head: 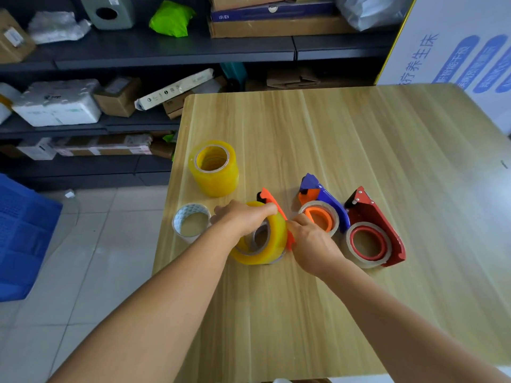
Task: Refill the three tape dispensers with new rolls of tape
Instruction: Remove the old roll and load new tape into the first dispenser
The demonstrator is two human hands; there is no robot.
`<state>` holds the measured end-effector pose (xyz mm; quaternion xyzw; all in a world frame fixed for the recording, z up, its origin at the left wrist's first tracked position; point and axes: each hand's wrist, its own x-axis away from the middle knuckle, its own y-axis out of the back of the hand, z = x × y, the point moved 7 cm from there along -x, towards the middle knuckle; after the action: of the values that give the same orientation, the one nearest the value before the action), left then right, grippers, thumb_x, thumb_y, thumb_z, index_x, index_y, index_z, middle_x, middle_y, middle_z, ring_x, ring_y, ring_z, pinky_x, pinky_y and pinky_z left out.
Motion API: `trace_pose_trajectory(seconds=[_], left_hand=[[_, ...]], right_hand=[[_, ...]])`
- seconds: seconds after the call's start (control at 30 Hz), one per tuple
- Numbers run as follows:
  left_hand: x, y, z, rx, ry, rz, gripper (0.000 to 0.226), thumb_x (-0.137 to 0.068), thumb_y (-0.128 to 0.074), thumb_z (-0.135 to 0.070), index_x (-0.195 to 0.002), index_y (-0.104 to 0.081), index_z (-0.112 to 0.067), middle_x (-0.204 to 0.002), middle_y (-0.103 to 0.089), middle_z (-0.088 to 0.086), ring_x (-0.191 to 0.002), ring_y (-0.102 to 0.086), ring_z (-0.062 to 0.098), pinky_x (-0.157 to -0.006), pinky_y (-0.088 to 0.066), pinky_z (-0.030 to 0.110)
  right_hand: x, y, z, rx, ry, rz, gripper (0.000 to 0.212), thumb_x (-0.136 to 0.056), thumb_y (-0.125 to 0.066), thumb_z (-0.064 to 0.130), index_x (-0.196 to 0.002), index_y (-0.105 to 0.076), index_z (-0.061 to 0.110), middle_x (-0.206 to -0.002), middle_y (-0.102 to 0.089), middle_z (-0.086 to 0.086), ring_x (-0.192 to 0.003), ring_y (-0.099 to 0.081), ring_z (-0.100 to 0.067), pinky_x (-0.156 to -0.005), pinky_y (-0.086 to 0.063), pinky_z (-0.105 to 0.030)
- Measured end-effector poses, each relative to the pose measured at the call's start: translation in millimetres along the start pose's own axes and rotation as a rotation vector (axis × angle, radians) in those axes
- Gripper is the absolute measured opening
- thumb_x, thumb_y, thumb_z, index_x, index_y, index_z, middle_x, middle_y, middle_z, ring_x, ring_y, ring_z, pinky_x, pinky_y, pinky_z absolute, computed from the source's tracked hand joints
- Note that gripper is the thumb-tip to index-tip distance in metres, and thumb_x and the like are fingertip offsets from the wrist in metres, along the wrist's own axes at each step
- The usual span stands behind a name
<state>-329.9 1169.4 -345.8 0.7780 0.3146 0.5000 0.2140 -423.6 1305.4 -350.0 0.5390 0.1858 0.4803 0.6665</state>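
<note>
Three tape dispensers lie on the wooden table [331,134]. My left hand [243,219] grips a yellow tape roll [276,239] tilted over the orange dispenser [272,201], which is mostly hidden beneath it. My right hand [312,241] holds that orange dispenser's side. To the right lie a blue dispenser [329,197] with an orange hub and a thin roll, and a red dispenser [378,222] with a thin roll. A tall stack of yellow tape [214,168] stands behind. A nearly used-up roll with a white core [190,222] lies at the table's left edge.
Dark shelves [166,51] with cardboard boxes and white packages stand behind the table. A blue plastic crate [22,233] sits on the tiled floor at the left. A white printed panel [456,51] leans at the back right.
</note>
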Motion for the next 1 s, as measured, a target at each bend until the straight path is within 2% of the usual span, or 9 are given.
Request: trace_pose_trajectory(seconds=[0.27,0.37,0.47,0.53,0.63,0.7,0.8,0.87,1.0], left_hand=[[2,-7,-6,-0.167,0.048,-0.036,0.111,-0.032,-0.047,-0.08,-0.124,-0.048,-0.018,-0.131,-0.038,0.013,-0.12,-0.039,0.035,-0.076,-0.034,0.039],[1,-7,-8,-0.196,0.036,-0.038,0.118,-0.032,-0.046,-0.083,-0.131,-0.043,-0.019,-0.142,-0.031,0.013,-0.13,-0.031,0.036,-0.077,-0.029,0.041],[3,-5,-3,-0.171,0.027,-0.023,0.12,-0.038,-0.047,-0.086,-0.136,-0.039,-0.018,-0.143,-0.033,0.014,-0.131,-0.032,0.036,-0.086,-0.036,0.042],[1,-3,2,-0.067,-0.007,0.022,0.105,-0.049,-0.051,-0.082,-0.133,-0.044,-0.018,-0.137,-0.044,0.012,-0.126,-0.041,0.033,-0.094,-0.04,0.041],[-4,-5,12,0.226,-0.095,0.123,0.049,-0.074,-0.064,-0.048,-0.116,-0.054,-0.026,-0.116,-0.054,-0.001,-0.101,-0.052,0.018,-0.088,-0.041,0.035],[-5,-10,21,0.286,-0.131,0.111,0.046,-0.083,-0.062,-0.027,-0.127,-0.049,-0.031,-0.113,-0.052,-0.006,-0.099,-0.049,0.016,-0.081,-0.039,0.031],[-3,-15,32,0.339,-0.124,0.026,0.037,-0.093,-0.051,-0.022,-0.126,-0.048,-0.038,-0.112,-0.055,-0.007,-0.095,-0.051,0.018,-0.074,-0.044,0.031],[-2,-17,35,0.394,-0.113,0.001,0.03,-0.095,-0.047,-0.023,-0.12,-0.049,-0.04,-0.108,-0.055,-0.008,-0.093,-0.053,0.019,-0.071,-0.049,0.033],[-2,-13,29,0.376,-0.163,-0.05,0.031,-0.098,-0.042,-0.024,-0.125,-0.047,-0.038,-0.106,-0.053,-0.009,-0.09,-0.051,0.016,-0.072,-0.045,0.031]], right_hand=[[-1,4,3,-0.038,-0.03,-0.002,0.048,-0.09,-0.055,0.013,-0.135,-0.044,0.025,-0.124,-0.048,-0.001,-0.107,-0.051,-0.02,-0.08,-0.046,-0.029],[0,8,11,-0.166,-0.028,-0.069,0.047,-0.092,-0.047,0.018,-0.138,-0.041,0.021,-0.131,-0.046,-0.002,-0.118,-0.044,-0.021,-0.091,-0.043,-0.033],[5,6,20,-0.306,0.026,-0.014,0.05,-0.089,-0.043,0.022,-0.138,-0.039,0.017,-0.131,-0.047,-0.003,-0.118,-0.044,-0.021,-0.095,-0.043,-0.037],[7,6,19,-0.337,0.029,0.031,0.051,-0.088,-0.043,0.024,-0.138,-0.038,0.017,-0.126,-0.052,-0.004,-0.111,-0.047,-0.021,-0.093,-0.045,-0.04],[5,14,17,-0.373,0.036,0.017,0.035,-0.086,-0.044,0.02,-0.12,-0.048,0.013,-0.101,-0.059,-0.007,-0.094,-0.055,-0.024,-0.082,-0.049,-0.046],[4,16,17,-0.382,0.038,0.042,0.036,-0.085,-0.045,0.027,-0.119,-0.048,0.016,-0.098,-0.058,-0.005,-0.094,-0.056,-0.025,-0.082,-0.05,-0.044],[1,12,13,-0.309,0.009,0.1,0.064,-0.085,-0.051,0.046,-0.142,-0.032,0.023,-0.134,-0.049,-0.002,-0.121,-0.049,-0.023,-0.092,-0.041,-0.03],[-1,11,10,-0.264,-0.008,0.118,0.076,-0.086,-0.054,0.05,-0.149,-0.017,0.027,-0.146,-0.039,-0.002,-0.128,-0.044,-0.022,-0.09,-0.039,-0.029],[-2,18,6,-0.284,0.0,0.099,0.058,-0.094,-0.044,0.043,-0.146,-0.023,0.03,-0.118,-0.056,0.0,-0.097,-0.059,-0.013,-0.074,-0.045,-0.026]])
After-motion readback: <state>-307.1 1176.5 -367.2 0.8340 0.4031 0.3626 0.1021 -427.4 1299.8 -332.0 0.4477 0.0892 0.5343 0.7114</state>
